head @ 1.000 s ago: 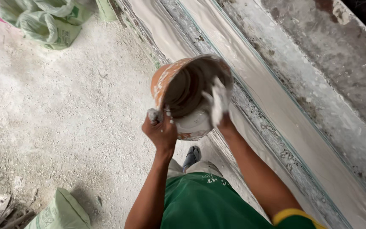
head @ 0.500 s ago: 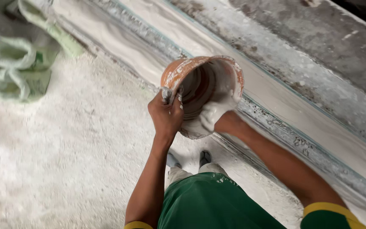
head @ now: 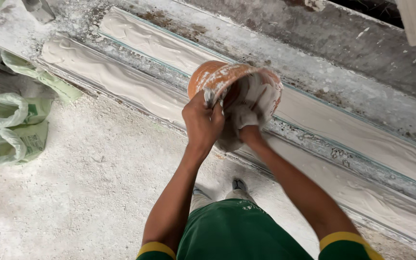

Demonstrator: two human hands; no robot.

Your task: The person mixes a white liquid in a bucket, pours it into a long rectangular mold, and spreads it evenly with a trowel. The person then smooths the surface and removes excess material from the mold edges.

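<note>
While pale green sacks (head: 10, 130) lie aside, my left hand (head: 202, 123) grips the plaster-smeared orange bucket (head: 234, 91); right hand (head: 249, 127) reaches inside, grip unclear

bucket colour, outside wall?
Orange, smeared with white plaster; the bucket is held at its rim by the left hand. Head view, the only one.

One head-worn camera looks steeply down, close above both arms, the floor (head: 73, 192) filling the frame's left.

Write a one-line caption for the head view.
Left hand grips an orange bucket tilted over plaster-filled moulds; right hand scrapes inside.
</note>
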